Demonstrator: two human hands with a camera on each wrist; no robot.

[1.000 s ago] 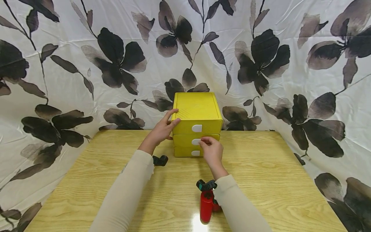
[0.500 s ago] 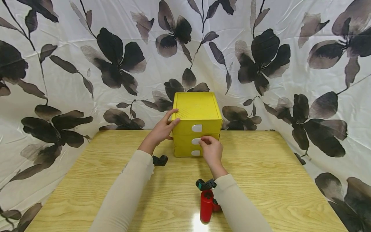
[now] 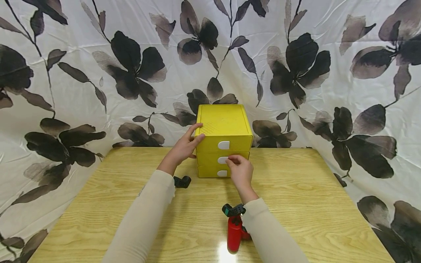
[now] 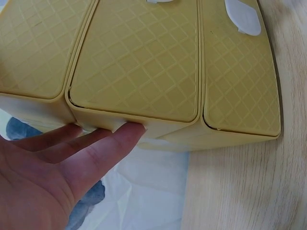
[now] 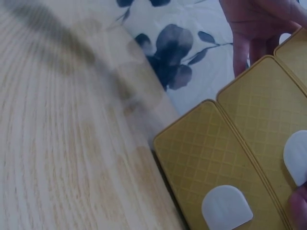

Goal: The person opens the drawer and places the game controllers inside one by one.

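A yellow three-drawer chest [image 3: 223, 120] stands on the bench [image 3: 296, 197], the left hand [image 3: 182, 148] spread against its left side, while the right hand [image 3: 241, 172], nearer the white middle handle [image 3: 222, 160], apparently pinches that handle's right edge.

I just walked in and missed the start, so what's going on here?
A person's left hand rests against the left side of a boxy yellow plastic three-drawer unit. Their right hand pinches the rounded white tab handle of the middle drawer. At this moment all three drawers look closed. A red game controller lies on the wood-grain table nearer the person, partly hidden by the cream right sleeve.
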